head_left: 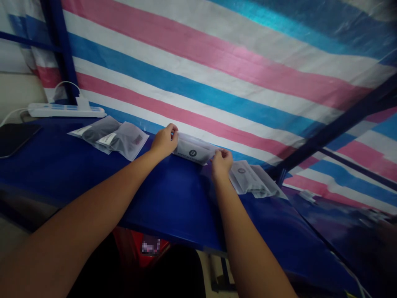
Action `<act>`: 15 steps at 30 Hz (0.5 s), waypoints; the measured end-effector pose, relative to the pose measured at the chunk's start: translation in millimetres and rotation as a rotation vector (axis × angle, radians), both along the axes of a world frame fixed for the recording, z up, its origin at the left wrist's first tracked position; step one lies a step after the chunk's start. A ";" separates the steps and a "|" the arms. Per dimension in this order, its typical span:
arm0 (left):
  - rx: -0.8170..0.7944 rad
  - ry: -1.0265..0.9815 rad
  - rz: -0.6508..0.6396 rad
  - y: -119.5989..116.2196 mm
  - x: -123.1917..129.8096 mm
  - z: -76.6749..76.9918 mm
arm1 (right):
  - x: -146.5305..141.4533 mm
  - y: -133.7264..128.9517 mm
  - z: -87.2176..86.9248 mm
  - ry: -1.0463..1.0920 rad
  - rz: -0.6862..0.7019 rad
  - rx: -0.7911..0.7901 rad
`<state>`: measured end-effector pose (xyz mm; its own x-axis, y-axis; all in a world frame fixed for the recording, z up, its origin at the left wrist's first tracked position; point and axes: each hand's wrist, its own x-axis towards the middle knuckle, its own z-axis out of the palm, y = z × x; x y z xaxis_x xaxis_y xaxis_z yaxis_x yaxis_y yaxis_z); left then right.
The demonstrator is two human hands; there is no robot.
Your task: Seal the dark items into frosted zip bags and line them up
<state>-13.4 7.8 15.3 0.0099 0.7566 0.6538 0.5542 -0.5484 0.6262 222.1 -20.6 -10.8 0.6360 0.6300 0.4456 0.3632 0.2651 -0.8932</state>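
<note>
A frosted pouch with a round black logo and dark lettering [192, 152] is held between my two hands at the back of the blue table. My left hand [166, 140] pinches its left end, and my right hand [222, 161] pinches its right end, fingers closed. Left of my left hand lie two frosted bags [128, 140] with white labels and something dark inside, one overlapping the other. Just right of my right hand, more frosted pouches [249, 178] lie overlapping, one with a similar round logo.
A white power strip [66, 110] with a plug and cable sits at the table's back left, near a dark flat device [17, 138]. Behind the blue table [182, 207] hangs a striped sheet [186, 91]. A red stool [136, 248] shows below.
</note>
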 end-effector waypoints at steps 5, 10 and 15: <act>0.015 -0.012 -0.026 -0.8 1.1 -0.4 | -0.5 3.1 0.2 0.011 -0.070 -0.014; -0.011 -0.037 -0.010 -2.6 1.0 1.3 | -1.2 1.1 0.6 -0.002 -0.055 0.000; 0.020 0.023 -0.050 -7.1 1.6 3.5 | -3.1 -2.6 1.8 -0.008 -0.042 0.008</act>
